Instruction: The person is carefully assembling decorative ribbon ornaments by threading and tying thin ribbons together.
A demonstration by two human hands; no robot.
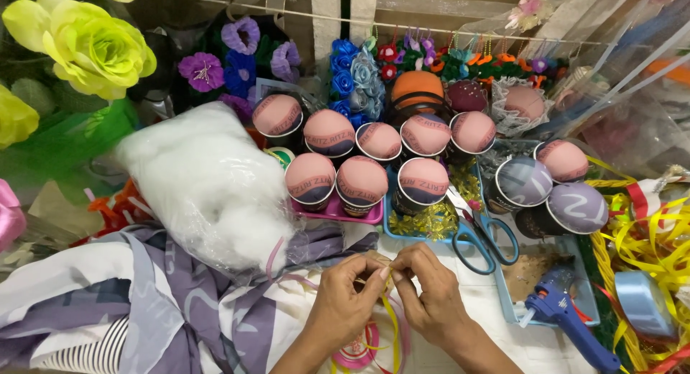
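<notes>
The biggest thing in my view is the clear bag of white stuffing (205, 183), slumped on the purple patterned cloth (144, 309) just left of my hands. Beyond it stand rows of cups with padded fabric tops (359, 183). The blue-handled scissors (478, 234) lie open near my right hand (435, 302), and the blue glue gun (564, 320) rests further right. My left hand (345, 306) meets the right, and both sets of fingertips are pinched shut on a thin yellow ribbon (394, 331) that trails down between my wrists. I judge the risk to be the ribbon slipping from so small a pinch, or its loose tail snagging on the pink ribbon spool (357, 352) below.
</notes>
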